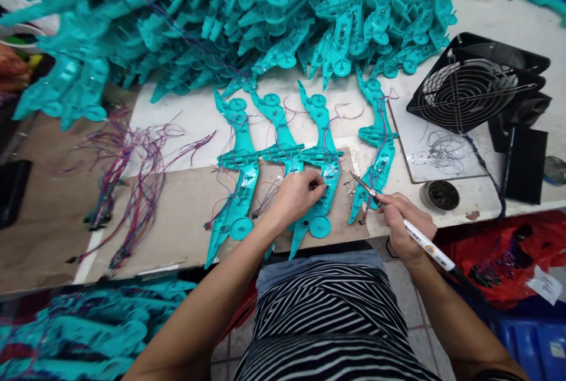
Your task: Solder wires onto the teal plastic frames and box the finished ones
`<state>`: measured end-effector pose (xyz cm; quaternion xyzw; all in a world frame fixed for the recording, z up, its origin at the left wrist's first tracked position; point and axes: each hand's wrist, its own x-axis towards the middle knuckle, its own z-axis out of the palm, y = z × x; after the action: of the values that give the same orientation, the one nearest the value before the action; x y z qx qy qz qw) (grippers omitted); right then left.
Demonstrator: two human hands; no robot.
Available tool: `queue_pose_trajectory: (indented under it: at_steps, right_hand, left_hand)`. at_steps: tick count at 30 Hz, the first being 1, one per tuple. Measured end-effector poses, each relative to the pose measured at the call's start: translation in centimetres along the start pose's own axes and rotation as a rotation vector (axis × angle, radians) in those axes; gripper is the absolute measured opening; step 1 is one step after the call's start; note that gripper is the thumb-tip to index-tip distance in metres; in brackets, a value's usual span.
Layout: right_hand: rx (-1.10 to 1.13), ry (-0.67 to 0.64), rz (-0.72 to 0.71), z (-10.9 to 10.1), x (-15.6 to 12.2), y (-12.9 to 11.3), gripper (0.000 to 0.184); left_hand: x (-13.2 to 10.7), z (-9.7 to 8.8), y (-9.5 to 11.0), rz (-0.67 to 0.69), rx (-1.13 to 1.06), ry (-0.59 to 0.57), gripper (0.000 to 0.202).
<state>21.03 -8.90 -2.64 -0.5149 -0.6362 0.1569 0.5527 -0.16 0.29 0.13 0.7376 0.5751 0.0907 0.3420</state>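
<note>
My right hand (404,225) grips a white soldering iron (428,245), its tip pointing up and left over the table between two teal plastic parts. Fingers curled together, my left hand (298,192) rests on the third teal part (325,127) in the row; what its fingertips pinch is hidden. To the left lie two more teal parts, the second (276,121) and the leftmost (243,174). A fourth teal part (380,151) lies to the right, near the iron. Thin red and blue wires (327,133) run over these parts.
A large heap of teal parts (274,9) covers the back. Bundled wires (137,157) lie at left. At right stand a black fan (469,83), a small round tin (442,194) with dark contents, and a white board (411,157) with wire scraps.
</note>
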Motion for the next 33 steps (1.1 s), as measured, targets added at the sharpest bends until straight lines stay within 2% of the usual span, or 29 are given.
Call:
queue_pose_trajectory:
  at_steps: [3,7,10,14,18,21,24,28,31,33]
  right_hand:
    - [0.002,0.043,0.049,-0.9,-0.5,0.9,0.026]
    - [0.034,0.128,0.105,-1.7,-1.2,2.1,0.043]
    - [0.017,0.163,0.084,-2.1,-1.2,2.6,0.037]
    - [-0.184,0.110,0.032,-2.5,-0.7,2.9,0.020]
    - [-0.332,0.033,-0.020,-2.4,-0.6,3.4,0.026]
    - [-0.336,0.014,0.008,-2.1,-0.6,3.7,0.029]
    - [-0.330,0.032,0.028,-1.6,-0.5,3.8,0.026]
    - [-0.315,0.071,0.016,-1.0,0.1,3.6,0.021]
    - [-0.295,0.114,0.043,-0.9,0.4,3.4,0.020]
    - [-0.274,0.133,0.076,-0.9,0.5,3.4,0.021]
  left_hand:
    - [0.0,0.0,0.0,0.012,-0.012,0.012,0.011]
    - [-0.1,0.1,0.1,0.009,-0.011,0.019,0.012]
    - [-0.1,0.1,0.3,-0.005,0.011,0.013,0.013]
    - [0.0,0.1,0.3,0.002,0.015,0.015,0.012]
    - [-0.2,0.1,-0.1,0.023,0.000,-0.003,0.011]
    - [-0.3,0.5,0.1,0.082,0.054,0.112,0.012]
    - [-0.2,1.5,1.8,0.204,0.183,0.263,0.018]
    - [0.7,3.7,5.7,0.315,0.305,0.156,0.031]
    - [1.9,5.3,8.0,0.317,0.361,0.097,0.040]
    - [2.7,6.2,8.6,0.288,0.374,0.088,0.039]
